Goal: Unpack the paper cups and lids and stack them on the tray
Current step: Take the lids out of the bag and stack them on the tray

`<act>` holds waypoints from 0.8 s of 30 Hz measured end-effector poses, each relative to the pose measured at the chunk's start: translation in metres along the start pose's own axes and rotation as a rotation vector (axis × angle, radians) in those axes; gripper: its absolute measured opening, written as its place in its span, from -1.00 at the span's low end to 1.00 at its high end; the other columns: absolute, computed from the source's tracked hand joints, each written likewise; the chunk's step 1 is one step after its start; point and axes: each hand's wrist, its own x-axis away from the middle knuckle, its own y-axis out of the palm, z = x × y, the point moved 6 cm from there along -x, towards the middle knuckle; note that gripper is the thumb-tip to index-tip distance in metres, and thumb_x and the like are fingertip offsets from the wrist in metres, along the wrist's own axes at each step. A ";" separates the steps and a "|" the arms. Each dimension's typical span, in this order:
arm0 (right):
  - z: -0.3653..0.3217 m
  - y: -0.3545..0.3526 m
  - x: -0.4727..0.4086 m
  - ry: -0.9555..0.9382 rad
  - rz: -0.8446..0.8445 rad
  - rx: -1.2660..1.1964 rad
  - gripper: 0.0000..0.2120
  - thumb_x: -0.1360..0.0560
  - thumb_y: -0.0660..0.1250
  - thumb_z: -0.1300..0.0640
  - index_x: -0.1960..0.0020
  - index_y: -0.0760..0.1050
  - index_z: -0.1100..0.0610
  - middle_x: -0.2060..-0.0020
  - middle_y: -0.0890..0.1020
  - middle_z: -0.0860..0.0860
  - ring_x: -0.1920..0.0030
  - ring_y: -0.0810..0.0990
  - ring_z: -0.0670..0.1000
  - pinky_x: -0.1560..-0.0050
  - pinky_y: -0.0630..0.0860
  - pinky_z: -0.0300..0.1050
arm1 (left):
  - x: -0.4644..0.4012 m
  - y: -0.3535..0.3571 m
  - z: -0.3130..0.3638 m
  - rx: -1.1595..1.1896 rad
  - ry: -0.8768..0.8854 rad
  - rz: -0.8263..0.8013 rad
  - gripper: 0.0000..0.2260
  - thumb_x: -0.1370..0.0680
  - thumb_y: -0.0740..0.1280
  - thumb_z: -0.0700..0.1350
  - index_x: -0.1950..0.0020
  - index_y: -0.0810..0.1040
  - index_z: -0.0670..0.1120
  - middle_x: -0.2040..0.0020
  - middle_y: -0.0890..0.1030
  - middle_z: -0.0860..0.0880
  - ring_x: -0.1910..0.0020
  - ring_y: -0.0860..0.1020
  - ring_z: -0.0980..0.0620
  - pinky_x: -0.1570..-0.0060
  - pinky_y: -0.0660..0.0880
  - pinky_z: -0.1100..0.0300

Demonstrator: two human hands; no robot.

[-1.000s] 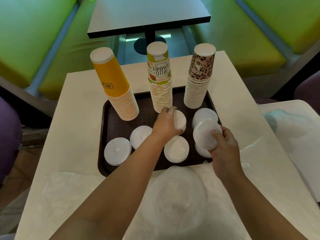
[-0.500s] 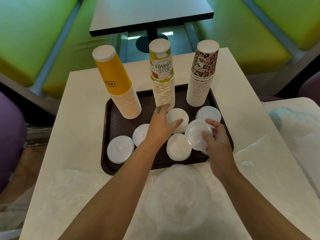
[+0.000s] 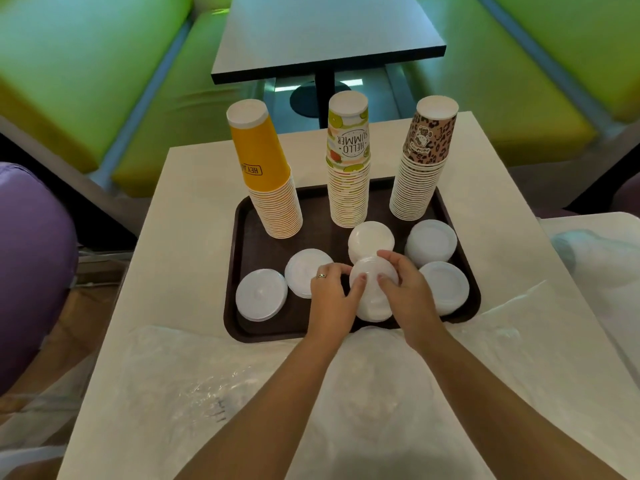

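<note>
Lids in a white pile point(image 3: 373, 289) sit between our fingers at the tray's point(image 3: 242, 230) near middle: our left hand point(image 3: 330, 296) curls against its left edge, our right hand point(image 3: 407, 289) grips its right. Five more lid piles lie around it. Behind stand the yellow point(image 3: 268, 174), "Hello Summer" point(image 3: 348, 164) and leopard-print cup stacks point(image 3: 422, 161).
</note>
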 end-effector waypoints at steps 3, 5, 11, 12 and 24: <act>-0.003 -0.002 0.003 -0.040 0.035 0.037 -0.63 -0.58 0.23 0.22 -0.36 0.37 0.04 -0.31 0.45 0.03 -0.21 0.40 -0.03 -0.30 0.43 0.00 | -0.003 0.000 -0.001 -0.013 -0.020 0.034 -0.84 -0.60 0.24 0.02 0.00 0.47 -0.07 -0.10 0.49 -0.01 -0.07 0.44 0.07 0.02 0.37 0.36; -0.002 -0.004 0.004 -0.056 0.069 0.093 -0.62 -0.57 0.24 0.23 -0.37 0.37 0.05 -0.32 0.45 0.04 -0.27 0.42 0.02 -0.33 0.42 0.03 | -0.005 0.002 -0.001 -0.031 -0.038 0.029 -0.84 -0.60 0.24 0.02 0.02 0.46 -0.07 -0.08 0.47 0.01 -0.04 0.44 0.10 0.13 0.29 0.46; 0.007 0.004 0.008 -0.087 0.020 0.292 -0.55 -0.56 0.25 0.26 -0.42 0.30 0.11 -0.39 0.38 0.07 -0.37 0.35 0.06 -0.38 0.32 -0.03 | -0.008 0.009 -0.008 -0.020 -0.092 -0.009 -0.88 -0.60 0.25 -0.02 0.01 0.41 -0.06 0.01 0.49 -0.01 0.07 0.45 0.12 0.24 0.31 0.47; 0.008 0.005 0.009 -0.101 0.018 0.315 -0.55 -0.55 0.26 0.27 -0.42 0.30 0.12 -0.39 0.37 0.08 -0.38 0.34 0.06 -0.39 0.31 -0.03 | -0.007 0.011 -0.009 0.000 -0.092 -0.012 -0.88 -0.59 0.27 -0.03 -0.01 0.41 -0.06 -0.01 0.51 -0.01 0.05 0.47 0.11 0.22 0.34 0.46; 0.019 0.013 0.010 -0.005 -0.014 0.283 -0.42 -0.56 0.25 0.25 -0.51 0.11 0.09 -0.45 0.29 0.05 -0.44 0.27 0.06 -0.41 0.23 -0.05 | 0.000 0.028 -0.008 0.223 -0.148 -0.033 -0.70 -0.66 0.10 -0.14 -0.39 0.39 -0.11 -0.29 0.50 -0.06 -0.26 0.45 0.01 -0.21 0.37 0.21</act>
